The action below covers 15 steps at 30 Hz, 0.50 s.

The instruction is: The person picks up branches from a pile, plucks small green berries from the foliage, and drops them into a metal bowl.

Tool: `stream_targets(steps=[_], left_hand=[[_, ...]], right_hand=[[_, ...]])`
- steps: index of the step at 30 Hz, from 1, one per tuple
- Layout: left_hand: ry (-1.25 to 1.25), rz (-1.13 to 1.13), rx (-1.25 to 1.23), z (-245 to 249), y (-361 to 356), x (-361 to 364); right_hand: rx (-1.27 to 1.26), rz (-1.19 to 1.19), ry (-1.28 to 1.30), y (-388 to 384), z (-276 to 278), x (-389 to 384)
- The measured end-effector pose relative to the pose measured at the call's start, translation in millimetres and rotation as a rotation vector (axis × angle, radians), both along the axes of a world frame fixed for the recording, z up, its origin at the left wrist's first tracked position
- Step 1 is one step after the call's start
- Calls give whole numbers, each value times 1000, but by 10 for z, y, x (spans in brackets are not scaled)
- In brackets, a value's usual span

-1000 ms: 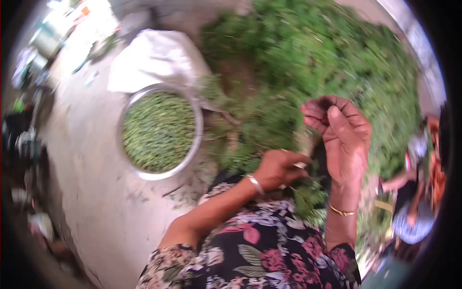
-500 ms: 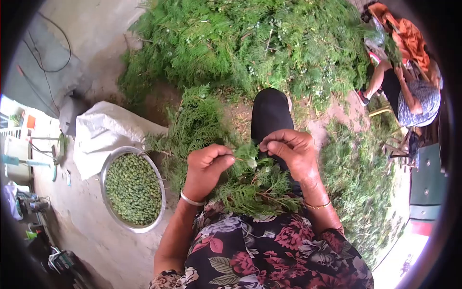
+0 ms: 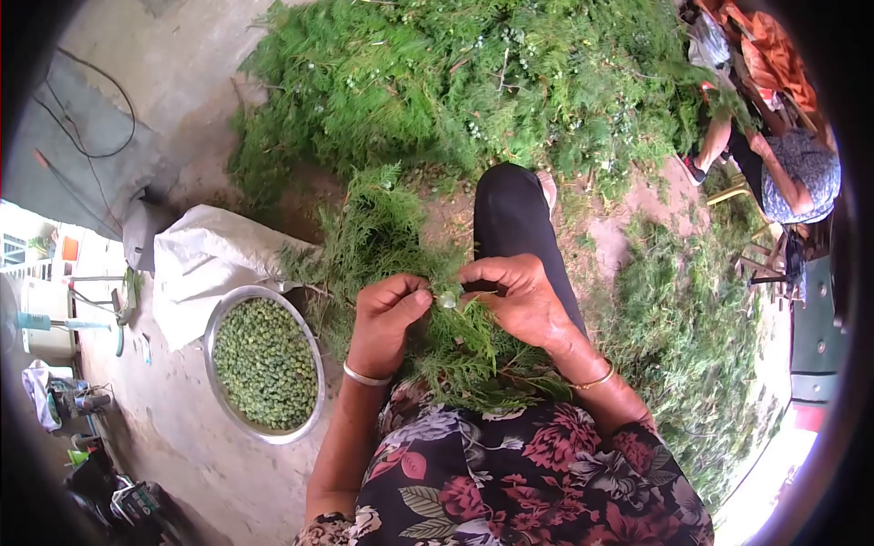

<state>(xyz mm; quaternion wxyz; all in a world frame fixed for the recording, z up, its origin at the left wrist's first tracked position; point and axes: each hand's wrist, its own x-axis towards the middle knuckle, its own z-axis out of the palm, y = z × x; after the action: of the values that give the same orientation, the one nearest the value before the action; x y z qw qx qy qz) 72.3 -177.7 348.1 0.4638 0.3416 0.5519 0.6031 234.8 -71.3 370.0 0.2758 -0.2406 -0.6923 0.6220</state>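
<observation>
My left hand point(image 3: 387, 314) is closed, thumb against the curled fingers, pinching the stem of a cypress sprig point(image 3: 478, 332). My right hand point(image 3: 517, 300) comes in from the other side, thumb and forefinger bent toward the sprig. By their tips sits a pale green seed cone point(image 3: 448, 299); I cannot tell what is pinched between them. More cut foliage lies in my lap below both hands. A larger cypress branch point(image 3: 373, 223) leans just beyond my left hand. To the left, a metal basin point(image 3: 317, 400) holds a heap of small green cones point(image 3: 264, 364).
A big pile of cypress branches point(image 3: 455, 82) covers the ground ahead, with more cuttings point(image 3: 683, 346) at right. A white sack point(image 3: 205, 255) lies behind the basin. Another person point(image 3: 792, 177) sits at the far right, a hand on greenery. Cables point(image 3: 100, 150) trail at upper left.
My right hand has moved left and closer to my left hand, up to the seed cone. My left hand keeps its pinch. The view has shifted slightly.
</observation>
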Motion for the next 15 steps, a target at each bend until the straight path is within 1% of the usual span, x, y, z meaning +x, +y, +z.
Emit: stream_targets(steps=[1, 3, 4, 5, 6, 7, 9, 11, 12, 13, 15], left_hand=[[16, -5, -13, 19, -1, 17], [30, 11, -13, 90, -17, 45], [45, 23, -12, 103, -20, 59], [42, 22, -13, 93, -15, 83], [123, 39, -14, 81, -7, 111], [204, 58, -14, 65, 1, 134], [239, 84, -13, 51, 0, 146], [241, 99, -10, 69, -26, 132], [239, 103, -11, 63, -39, 120], [205, 117, -3, 52, -61, 104], [167, 138, 0, 36, -92, 96]], right_hand=[[-2, 2, -2, -17, -19, 6], [125, -120, -71, -43, -69, 32], [122, -120, -74, -43, -72, 30], [361, -205, -106, -40, -69, 30], [602, -288, -137, -37, -65, 28], [604, -288, -140, -39, -69, 24], [704, -368, -106, -40, -106, 11], [721, -501, -310, 113, -204, 95], [400, -647, -445, 218, -121, 121], [211, -699, -256, 361, -220, 210], [-290, -591, 73, 415, -41, 346]])
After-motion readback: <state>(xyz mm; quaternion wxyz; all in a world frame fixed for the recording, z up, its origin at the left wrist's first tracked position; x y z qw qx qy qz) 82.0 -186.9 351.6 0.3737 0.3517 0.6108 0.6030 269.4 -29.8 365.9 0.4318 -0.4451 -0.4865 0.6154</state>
